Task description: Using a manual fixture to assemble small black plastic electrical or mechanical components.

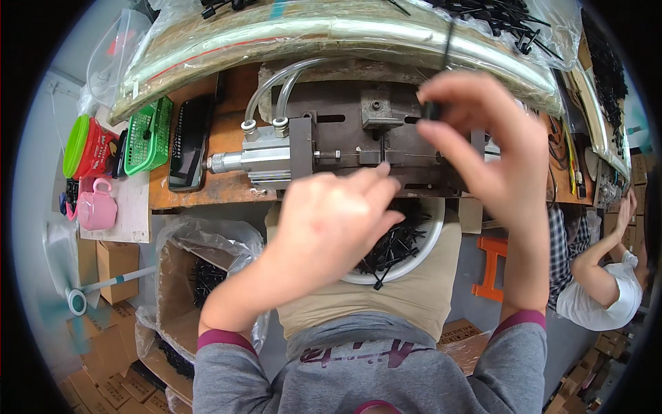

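The right hand (493,131) pinches a black part (432,110) — left hand (331,214) half-curled by the fixture (345,138), hold unclear.

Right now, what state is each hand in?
Left hand: near a dark metal block; grip cannot be told.
Right hand: closed, pinching a black stemmed part.

I register: parts (393,252), black; bowl (437,231), white; basket (153,140), green; cup (98,209), pink; sleeves (231,372), grey, maroon cuffs (226,337); stool (490,269), orange; cloth (560,241), black-and-white check.

Two clear tubes (254,102), one metal cylinder (267,159), one white bowl (437,231), one pink cup (98,210)
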Demonstrator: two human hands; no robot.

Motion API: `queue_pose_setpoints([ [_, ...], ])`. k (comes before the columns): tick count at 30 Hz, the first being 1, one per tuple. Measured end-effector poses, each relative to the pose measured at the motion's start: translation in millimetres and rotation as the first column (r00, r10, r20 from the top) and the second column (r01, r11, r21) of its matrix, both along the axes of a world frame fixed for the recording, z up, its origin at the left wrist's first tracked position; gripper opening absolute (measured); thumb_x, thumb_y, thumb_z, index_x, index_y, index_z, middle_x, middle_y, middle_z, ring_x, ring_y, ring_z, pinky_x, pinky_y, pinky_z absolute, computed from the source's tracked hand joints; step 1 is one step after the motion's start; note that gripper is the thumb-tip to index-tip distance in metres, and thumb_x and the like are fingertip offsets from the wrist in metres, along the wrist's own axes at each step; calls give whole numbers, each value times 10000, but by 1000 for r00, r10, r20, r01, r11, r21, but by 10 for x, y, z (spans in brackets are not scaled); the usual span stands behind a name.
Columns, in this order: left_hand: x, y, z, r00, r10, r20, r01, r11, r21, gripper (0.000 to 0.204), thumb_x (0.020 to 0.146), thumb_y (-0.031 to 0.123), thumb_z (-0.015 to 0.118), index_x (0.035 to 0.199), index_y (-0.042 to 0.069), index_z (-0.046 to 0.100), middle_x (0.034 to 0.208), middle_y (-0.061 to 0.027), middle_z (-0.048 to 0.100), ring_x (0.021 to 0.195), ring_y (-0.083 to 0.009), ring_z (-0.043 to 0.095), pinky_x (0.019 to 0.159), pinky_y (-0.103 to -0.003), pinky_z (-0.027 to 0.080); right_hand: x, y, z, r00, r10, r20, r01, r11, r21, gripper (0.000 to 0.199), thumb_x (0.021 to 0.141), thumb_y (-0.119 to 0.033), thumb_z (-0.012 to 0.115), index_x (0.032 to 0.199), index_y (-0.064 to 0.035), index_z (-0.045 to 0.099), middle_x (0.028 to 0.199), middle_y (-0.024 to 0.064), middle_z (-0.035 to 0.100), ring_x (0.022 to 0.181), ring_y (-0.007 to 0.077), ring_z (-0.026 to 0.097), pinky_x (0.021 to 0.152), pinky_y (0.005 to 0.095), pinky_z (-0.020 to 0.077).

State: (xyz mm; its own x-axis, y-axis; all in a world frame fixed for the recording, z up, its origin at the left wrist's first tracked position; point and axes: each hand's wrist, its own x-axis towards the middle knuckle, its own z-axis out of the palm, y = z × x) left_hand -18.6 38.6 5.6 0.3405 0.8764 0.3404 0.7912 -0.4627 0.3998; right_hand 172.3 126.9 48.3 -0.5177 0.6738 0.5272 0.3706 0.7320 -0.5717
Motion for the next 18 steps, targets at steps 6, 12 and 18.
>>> queue_pose_setpoints([
  [6,-365,1022,574,956,-33,292,-146,809,569,136,836,164,761,892,40,755,779,-69,736,611,-181,701,592,-302,536,114,-602,-473,998,-29,52,27,999,41,303,764,68,765,1040,8,657,1294,195,549,1087,342,637,849,374,591],
  [12,-328,2106,537,959,248,-139,-146,849,507,210,811,-4,604,936,46,765,1010,-169,628,1040,-347,608,892,-438,516,-35,-722,-721,955,-17,296,-6,997,77,278,782,10,675,1049,36,603,1397,261,545,1039,318,693,794,370,593],
  [18,-334,2321,527,917,226,-328,-42,874,484,80,806,96,668,833,42,721,950,-157,655,978,-344,637,858,-444,520,-92,-611,-644,905,-40,422,-28,987,155,283,718,-25,664,988,22,595,1371,303,566,770,244,718,617,338,579],
])
